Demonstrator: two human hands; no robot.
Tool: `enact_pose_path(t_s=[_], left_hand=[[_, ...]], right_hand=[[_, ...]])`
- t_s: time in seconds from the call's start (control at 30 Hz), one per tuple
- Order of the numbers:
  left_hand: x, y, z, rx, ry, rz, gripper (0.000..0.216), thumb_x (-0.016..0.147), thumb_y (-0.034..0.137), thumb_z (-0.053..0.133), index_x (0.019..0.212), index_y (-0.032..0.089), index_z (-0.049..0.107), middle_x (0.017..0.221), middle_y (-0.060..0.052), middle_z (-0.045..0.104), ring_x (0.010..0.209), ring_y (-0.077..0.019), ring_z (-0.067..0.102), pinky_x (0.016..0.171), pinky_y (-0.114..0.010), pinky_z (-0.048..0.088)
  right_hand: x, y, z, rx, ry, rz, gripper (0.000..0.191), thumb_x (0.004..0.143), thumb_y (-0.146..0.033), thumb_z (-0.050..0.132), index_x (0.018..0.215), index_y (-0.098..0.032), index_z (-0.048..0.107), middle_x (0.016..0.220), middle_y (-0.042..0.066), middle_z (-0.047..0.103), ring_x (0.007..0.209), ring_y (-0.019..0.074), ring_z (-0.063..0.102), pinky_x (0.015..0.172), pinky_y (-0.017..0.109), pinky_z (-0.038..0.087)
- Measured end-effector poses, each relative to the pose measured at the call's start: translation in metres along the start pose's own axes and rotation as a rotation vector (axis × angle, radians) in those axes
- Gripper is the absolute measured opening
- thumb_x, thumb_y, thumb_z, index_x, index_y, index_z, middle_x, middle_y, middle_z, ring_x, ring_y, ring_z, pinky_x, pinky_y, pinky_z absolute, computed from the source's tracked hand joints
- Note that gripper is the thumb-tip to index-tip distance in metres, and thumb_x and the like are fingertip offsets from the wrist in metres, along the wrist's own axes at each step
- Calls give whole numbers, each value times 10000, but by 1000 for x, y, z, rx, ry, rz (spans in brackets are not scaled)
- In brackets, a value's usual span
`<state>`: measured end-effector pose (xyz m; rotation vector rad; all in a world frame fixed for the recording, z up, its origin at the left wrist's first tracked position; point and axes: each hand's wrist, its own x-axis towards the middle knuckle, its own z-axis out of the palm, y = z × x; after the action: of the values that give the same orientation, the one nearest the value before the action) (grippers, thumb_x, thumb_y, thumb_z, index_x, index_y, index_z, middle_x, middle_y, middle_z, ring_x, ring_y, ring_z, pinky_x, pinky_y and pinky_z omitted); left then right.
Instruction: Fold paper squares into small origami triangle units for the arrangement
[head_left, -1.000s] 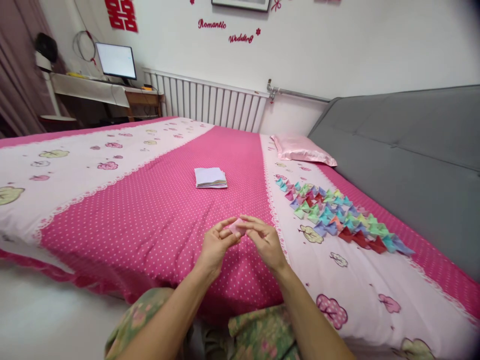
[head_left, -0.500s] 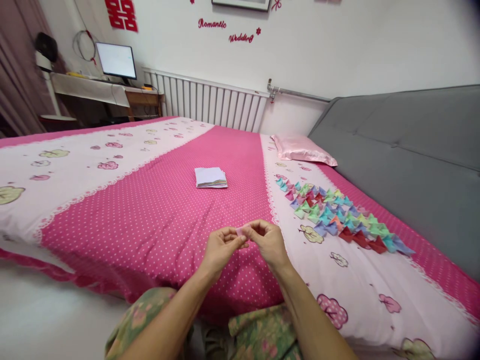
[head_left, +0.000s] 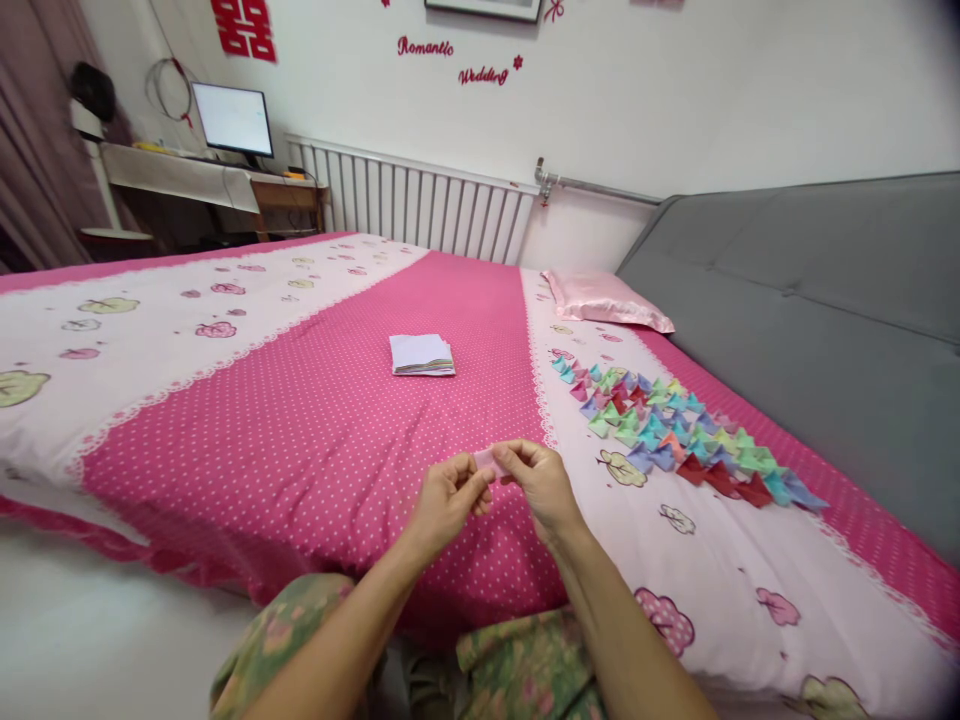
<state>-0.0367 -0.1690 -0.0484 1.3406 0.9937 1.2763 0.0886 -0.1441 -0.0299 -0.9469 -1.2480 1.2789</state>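
My left hand (head_left: 448,500) and my right hand (head_left: 541,482) meet over the near edge of the pink dotted bedspread (head_left: 315,440). Both pinch a small pink folded paper (head_left: 490,460) between thumb and fingertips. The fingers of both hands are curled round it, so most of the paper is hidden. A stack of white paper sheets (head_left: 421,355) lies farther up the bed. To the right, several folded paper pieces (head_left: 675,430) in blue, green, purple and red lie in rows.
A pink satin pillow (head_left: 604,299) rests by the grey padded headboard (head_left: 825,330) on the right. A white radiator (head_left: 420,205) runs along the far wall. A desk with a lit monitor (head_left: 232,120) stands at the back left.
Both hands have dropped slightly toward me and closed tighter on the pink paper, which shows less than before. Nothing else on the bed has moved.
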Motion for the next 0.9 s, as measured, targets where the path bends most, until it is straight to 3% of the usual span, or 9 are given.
enact_pose_path(t_s=[0.2, 0.43, 0.6, 0.9], left_hand=[[0, -3, 1, 2, -23, 19, 253, 743, 357, 534, 642, 127, 514, 526, 5, 549, 444, -65, 488, 455, -181, 396], [2, 2, 1, -107, 89, -71, 243, 736, 354, 546, 687, 117, 521, 530, 12, 555, 443, -61, 498, 450, -172, 399], [2, 0, 2, -119, 119, -92, 264, 730, 373, 546, 659, 121, 509, 522, 4, 569, 433, -77, 522, 432, -182, 411], [1, 1, 5, -120, 58, -138, 232, 714, 330, 575, 739, 99, 580, 682, -48, 636, 544, -93, 583, 530, -198, 462]], right_hand=[[1, 2, 0, 47, 31, 26, 175, 645, -311, 654, 608, -146, 610, 531, -30, 531, 492, 77, 439, 494, 203, 357], [1, 3, 2, -1, -18, 39, 204, 668, -314, 639, 779, -144, 655, 660, 4, 605, 563, 89, 495, 533, 208, 395], [0, 3, 0, -32, -37, 9, 176, 653, -267, 654, 782, -147, 652, 661, -2, 611, 561, 87, 491, 559, 213, 401], [2, 5, -3, -62, 13, -42, 150, 670, -265, 631, 741, -134, 623, 642, 1, 593, 561, 93, 503, 557, 214, 405]])
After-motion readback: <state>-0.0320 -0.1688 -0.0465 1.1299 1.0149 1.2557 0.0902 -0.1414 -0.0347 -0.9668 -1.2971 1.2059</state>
